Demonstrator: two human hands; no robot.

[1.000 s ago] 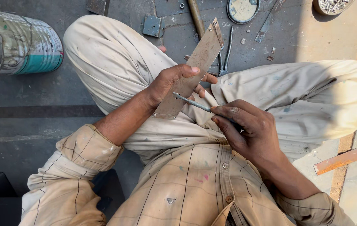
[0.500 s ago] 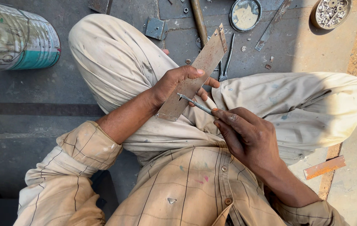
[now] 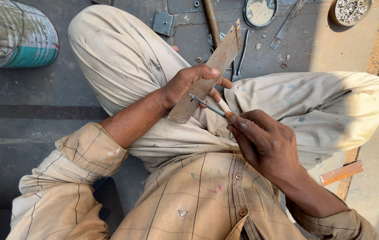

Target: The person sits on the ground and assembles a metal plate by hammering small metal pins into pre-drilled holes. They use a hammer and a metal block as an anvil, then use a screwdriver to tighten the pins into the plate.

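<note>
Where the view begins, at the wearer's chest, a tan checked shirt [image 3: 198, 200] with buttons fills the lower frame, its sleeves rolled at both forearms.

Right hand [image 3: 265, 140]: closed in a pinch on a thin metal scriber [image 3: 208, 106], held like a pen; the tool's tip touches the face of the metal strip.

Left hand [image 3: 189, 84]: wrapped around a flat metal strip [image 3: 209, 71], thumb across the upper face, fingers beneath. The strip lies tilted, its lower end over the lap, its upper end pointing away toward the floor items; it shows a dull, rusty surface.

Legs: crossed, in pale cream trousers [image 3: 122, 58], spotted with paint marks; both hands work above the lap.

Floor, right side: a short orange-brown offcut [image 3: 341, 172] lies just beside the right knee, on the edge of a lighter concrete band.

Floor, left side: a paint tin [image 3: 18, 38], white and teal, lying on its side, well apart from the hands.

Floor, far edge, beyond the knees: a small square metal plate [image 3: 164, 23] with holes; a wooden tool handle [image 3: 211, 20]; pliers [image 3: 238, 55] partly hidden behind the strip; a round lid [image 3: 260, 11]; a flat metal bar [image 3: 287, 26]; a bowl of small metal fasteners [image 3: 350, 10], cut off by the frame.
</note>
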